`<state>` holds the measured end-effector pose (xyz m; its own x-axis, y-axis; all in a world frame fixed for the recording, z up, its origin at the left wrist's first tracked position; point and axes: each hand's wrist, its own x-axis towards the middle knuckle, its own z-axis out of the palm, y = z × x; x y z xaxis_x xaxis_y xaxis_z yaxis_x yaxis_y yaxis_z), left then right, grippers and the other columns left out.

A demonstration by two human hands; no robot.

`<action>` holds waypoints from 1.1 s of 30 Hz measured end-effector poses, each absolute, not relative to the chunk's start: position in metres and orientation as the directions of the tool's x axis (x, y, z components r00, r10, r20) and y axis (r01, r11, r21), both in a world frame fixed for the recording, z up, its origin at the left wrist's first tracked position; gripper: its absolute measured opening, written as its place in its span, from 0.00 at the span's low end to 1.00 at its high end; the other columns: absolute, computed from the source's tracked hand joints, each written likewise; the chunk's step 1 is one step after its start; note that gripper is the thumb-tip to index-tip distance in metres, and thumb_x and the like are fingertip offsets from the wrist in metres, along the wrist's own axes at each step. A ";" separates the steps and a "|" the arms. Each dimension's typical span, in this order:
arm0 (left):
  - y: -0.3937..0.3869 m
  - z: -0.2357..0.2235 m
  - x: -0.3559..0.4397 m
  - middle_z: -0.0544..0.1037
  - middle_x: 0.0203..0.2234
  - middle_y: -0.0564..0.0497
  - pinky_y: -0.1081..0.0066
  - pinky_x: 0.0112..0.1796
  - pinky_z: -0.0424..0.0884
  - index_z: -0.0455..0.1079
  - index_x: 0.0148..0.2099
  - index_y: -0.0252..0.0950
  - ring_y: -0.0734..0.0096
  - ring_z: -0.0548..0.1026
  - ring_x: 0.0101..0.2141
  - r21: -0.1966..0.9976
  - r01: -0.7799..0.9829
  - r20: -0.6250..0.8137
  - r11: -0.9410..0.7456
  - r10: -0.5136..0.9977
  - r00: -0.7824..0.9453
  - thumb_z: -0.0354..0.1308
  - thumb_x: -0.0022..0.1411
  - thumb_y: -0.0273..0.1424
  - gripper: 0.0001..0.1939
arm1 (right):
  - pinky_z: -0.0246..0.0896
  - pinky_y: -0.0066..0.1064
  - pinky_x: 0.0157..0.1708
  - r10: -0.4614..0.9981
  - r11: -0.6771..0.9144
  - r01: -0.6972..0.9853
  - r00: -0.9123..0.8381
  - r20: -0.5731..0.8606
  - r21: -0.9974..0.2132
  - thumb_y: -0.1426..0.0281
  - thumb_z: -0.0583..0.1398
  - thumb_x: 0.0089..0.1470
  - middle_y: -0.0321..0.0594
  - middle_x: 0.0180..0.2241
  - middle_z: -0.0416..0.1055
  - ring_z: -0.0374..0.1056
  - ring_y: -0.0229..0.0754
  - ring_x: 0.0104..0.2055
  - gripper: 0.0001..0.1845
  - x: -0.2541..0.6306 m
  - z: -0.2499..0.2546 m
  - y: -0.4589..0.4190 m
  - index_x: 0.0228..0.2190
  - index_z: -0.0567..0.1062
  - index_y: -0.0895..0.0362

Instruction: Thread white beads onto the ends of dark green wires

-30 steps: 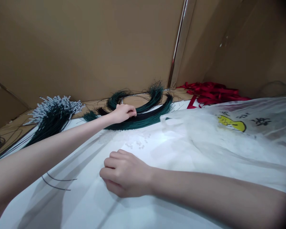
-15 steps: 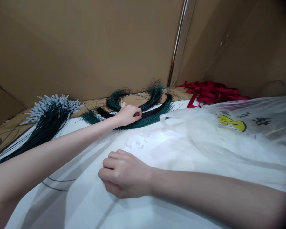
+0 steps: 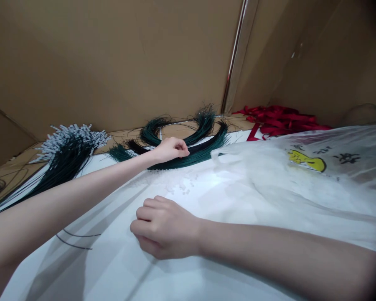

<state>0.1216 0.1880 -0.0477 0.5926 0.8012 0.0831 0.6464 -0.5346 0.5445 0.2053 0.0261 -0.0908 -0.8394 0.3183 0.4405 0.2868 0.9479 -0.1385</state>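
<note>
My left hand reaches over the curved bundle of dark green wires. Its thumb and forefinger are pinched together at the bundle; whatever is between them is too small to make out. Small white beads lie scattered on the white surface just in front of those wires. Closer to me, my right hand is closed in a fist over the white sheet, knuckles up. Its fingertips are hidden, so its contents do not show. Two dark loose wires lie on the sheet, left of that hand.
At left, green stems with pale beaded tips lie bunched. A second curved wire bundle sits behind. Red ribbon is heaped at the back right, near a clear plastic bag with a yellow print. Cardboard walls enclose the back.
My left hand has shifted slightly right and down along the wires, and its thumb and forefinger now show pinched. My right hand has hardly moved.
</note>
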 end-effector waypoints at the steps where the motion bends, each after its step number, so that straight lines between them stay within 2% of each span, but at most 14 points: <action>1: 0.185 -0.047 0.122 0.80 0.26 0.49 0.70 0.34 0.67 0.76 0.34 0.34 0.67 0.75 0.30 0.530 0.652 0.075 -0.542 0.796 0.601 0.61 0.56 0.41 0.14 | 0.48 0.35 0.31 0.318 0.948 0.286 -0.838 0.444 -0.138 0.72 0.52 0.60 0.38 0.29 0.67 0.55 0.41 0.32 0.11 0.205 -0.091 0.026 0.29 0.71 0.58; 7: 0.176 -0.044 0.128 0.78 0.24 0.51 0.69 0.36 0.63 0.75 0.32 0.34 0.66 0.74 0.30 0.444 0.689 0.076 -0.573 0.790 0.608 0.62 0.55 0.37 0.11 | 0.48 0.35 0.31 0.308 0.951 0.280 -0.837 0.453 -0.129 0.72 0.52 0.60 0.38 0.29 0.67 0.55 0.42 0.32 0.10 0.205 -0.091 0.027 0.29 0.72 0.58; 13: 0.178 -0.043 0.130 0.77 0.23 0.52 0.67 0.38 0.62 0.74 0.31 0.34 0.67 0.72 0.28 0.429 0.706 0.058 -0.564 0.797 0.601 0.61 0.55 0.36 0.09 | 0.48 0.35 0.31 0.308 0.951 0.278 -0.837 0.452 -0.135 0.72 0.52 0.60 0.38 0.29 0.67 0.55 0.41 0.32 0.11 0.204 -0.090 0.027 0.30 0.73 0.58; 18: 0.180 -0.043 0.128 0.76 0.24 0.51 0.69 0.34 0.62 0.73 0.31 0.33 0.68 0.71 0.28 0.497 0.682 0.071 -0.537 0.808 0.585 0.61 0.55 0.36 0.09 | 0.47 0.35 0.31 0.317 0.948 0.285 -0.840 0.440 -0.139 0.73 0.52 0.60 0.38 0.29 0.67 0.55 0.41 0.32 0.11 0.205 -0.089 0.026 0.30 0.72 0.58; 23: 0.180 -0.043 0.124 0.77 0.26 0.50 0.71 0.33 0.65 0.67 0.33 0.34 0.70 0.72 0.29 0.662 0.566 0.079 -0.492 0.796 0.600 0.58 0.60 0.34 0.08 | 0.48 0.35 0.31 0.308 0.951 0.265 -0.830 0.465 -0.157 0.73 0.53 0.60 0.39 0.29 0.67 0.55 0.41 0.32 0.11 0.206 -0.092 0.027 0.28 0.72 0.59; 24: 0.179 -0.043 0.122 0.76 0.25 0.50 0.71 0.33 0.66 0.65 0.34 0.34 0.71 0.72 0.28 0.699 0.531 0.085 -0.479 0.793 0.604 0.56 0.62 0.33 0.08 | 0.48 0.35 0.31 0.315 0.948 0.249 -0.817 0.484 -0.197 0.74 0.53 0.59 0.39 0.28 0.67 0.55 0.41 0.31 0.11 0.206 -0.091 0.027 0.27 0.72 0.58; 26: 0.178 -0.042 0.119 0.74 0.23 0.52 0.72 0.32 0.66 0.62 0.36 0.35 0.74 0.71 0.26 0.763 0.462 0.107 -0.453 0.793 0.600 0.53 0.65 0.32 0.06 | 0.49 0.35 0.32 0.427 0.871 0.177 -0.735 0.527 -0.459 0.75 0.55 0.55 0.37 0.26 0.65 0.55 0.40 0.31 0.09 0.205 -0.089 0.026 0.24 0.70 0.57; 28: 0.176 -0.039 0.113 0.68 0.20 0.56 0.74 0.29 0.62 0.59 0.37 0.36 0.77 0.65 0.22 0.808 0.402 0.138 -0.431 0.801 0.582 0.51 0.67 0.31 0.05 | 0.53 0.33 0.35 0.628 0.646 0.052 -0.604 0.492 -0.761 0.76 0.57 0.50 0.35 0.24 0.64 0.57 0.39 0.31 0.07 0.205 -0.085 0.025 0.22 0.68 0.56; 29: 0.174 -0.038 0.110 0.65 0.18 0.58 0.74 0.27 0.60 0.58 0.37 0.36 0.78 0.62 0.21 0.826 0.373 0.153 -0.423 0.805 0.573 0.50 0.67 0.31 0.05 | 0.55 0.32 0.35 0.724 0.514 -0.005 -0.533 0.437 -0.858 0.75 0.58 0.49 0.34 0.24 0.64 0.59 0.38 0.30 0.06 0.205 -0.082 0.026 0.22 0.68 0.56; 31: 0.170 -0.033 0.104 0.59 0.18 0.60 0.75 0.24 0.54 0.57 0.38 0.37 0.78 0.58 0.20 0.854 0.315 0.185 -0.413 0.809 0.559 0.50 0.68 0.33 0.06 | 0.57 0.30 0.31 0.861 0.320 -0.063 -0.397 0.318 -0.945 0.71 0.55 0.52 0.33 0.24 0.64 0.61 0.37 0.28 0.04 0.206 -0.077 0.031 0.26 0.68 0.56; 33: 0.163 -0.027 0.096 0.57 0.20 0.60 0.75 0.24 0.52 0.57 0.37 0.37 0.79 0.56 0.21 0.872 0.263 0.213 -0.413 0.803 0.556 0.52 0.67 0.35 0.09 | 0.54 0.28 0.24 0.943 0.181 -0.097 -0.265 0.201 -0.979 0.68 0.51 0.56 0.32 0.24 0.62 0.60 0.35 0.23 0.07 0.209 -0.074 0.041 0.30 0.67 0.56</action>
